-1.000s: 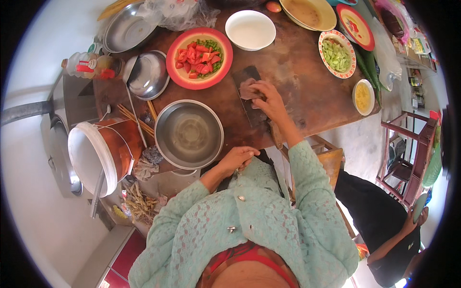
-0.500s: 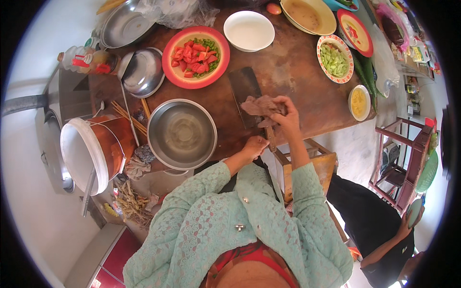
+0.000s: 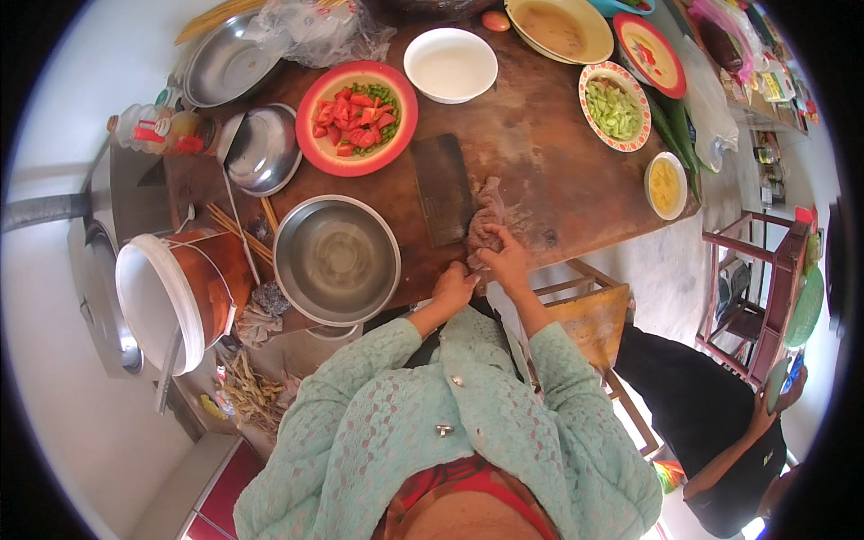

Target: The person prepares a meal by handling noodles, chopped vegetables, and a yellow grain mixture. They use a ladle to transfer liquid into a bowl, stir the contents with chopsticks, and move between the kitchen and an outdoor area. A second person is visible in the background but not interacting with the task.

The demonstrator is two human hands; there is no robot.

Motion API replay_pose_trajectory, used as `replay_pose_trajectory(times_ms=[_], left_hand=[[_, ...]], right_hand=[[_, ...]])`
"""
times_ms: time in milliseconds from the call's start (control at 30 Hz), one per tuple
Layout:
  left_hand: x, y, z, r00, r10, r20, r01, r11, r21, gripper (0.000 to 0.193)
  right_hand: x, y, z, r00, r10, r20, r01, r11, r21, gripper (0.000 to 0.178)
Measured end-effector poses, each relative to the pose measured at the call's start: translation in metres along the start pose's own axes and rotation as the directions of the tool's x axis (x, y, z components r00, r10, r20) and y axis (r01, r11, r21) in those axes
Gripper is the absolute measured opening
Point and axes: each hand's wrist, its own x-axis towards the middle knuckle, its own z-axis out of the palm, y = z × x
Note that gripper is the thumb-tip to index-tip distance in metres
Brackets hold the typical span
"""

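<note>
A cleaver (image 3: 441, 189) lies on the brown wooden table, its dark blade pointing away from me. My right hand (image 3: 506, 263) is closed on a crumpled brownish rag (image 3: 487, 214), which lies along the blade's right edge and covers the handle area. Just left of it, at the table's near edge, my left hand (image 3: 454, 286) is closed, fingertips close to the rag's lower end; whatever it may grip is hidden. A metal basin (image 3: 337, 261) with some liquid stands left of my hands.
Beyond the cleaver stand a red-rimmed plate of cut tomatoes and green pieces (image 3: 356, 117) and a white bowl (image 3: 450, 65). A bowl of chopped greens (image 3: 616, 106) and a small yellow-filled bowl (image 3: 666, 186) sit at right. A bucket (image 3: 184, 301) stands left; a person in black (image 3: 693, 405) is at lower right.
My right hand has brought the rag down from above the cleaver onto its right side and handle area. My left hand stays near the table edge, closer to the rag. The view has shifted slightly.
</note>
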Motion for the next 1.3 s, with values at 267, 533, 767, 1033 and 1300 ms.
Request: replay_pose_trajectory(times_ms=[267,533,767,1033,1300], left_hand=[[-0.039,-0.019,-0.034,0.984,0.015,-0.178,-0.020,0.999,-0.025,0.030],[-0.037,-0.007,-0.039,0.868,0.490,0.077,-0.454,0.725,0.518,0.034],[-0.031,-0.010,-0.038,0.896,0.438,0.076,-0.400,0.717,0.571,0.041],[-0.037,-0.009,-0.043,0.948,0.317,0.037,-0.286,0.794,0.536,0.039],[-0.032,-0.015,-0.047,0.928,0.362,0.086,-0.358,0.806,0.472,0.040]], right_hand=[[0.004,-0.035,0.024,0.980,-0.115,0.161,0.068,0.960,0.273,0.039],[0.039,-0.070,0.072,0.746,-0.416,0.521,0.659,0.578,-0.482,0.042],[0.056,-0.048,0.035,0.866,-0.470,0.171,0.482,0.693,-0.536,0.032],[0.025,-0.049,-0.052,0.908,-0.417,-0.050,0.309,0.744,-0.593,0.036],[0.052,0.001,-0.032,0.787,-0.548,0.282,0.559,0.442,-0.701,0.038]])
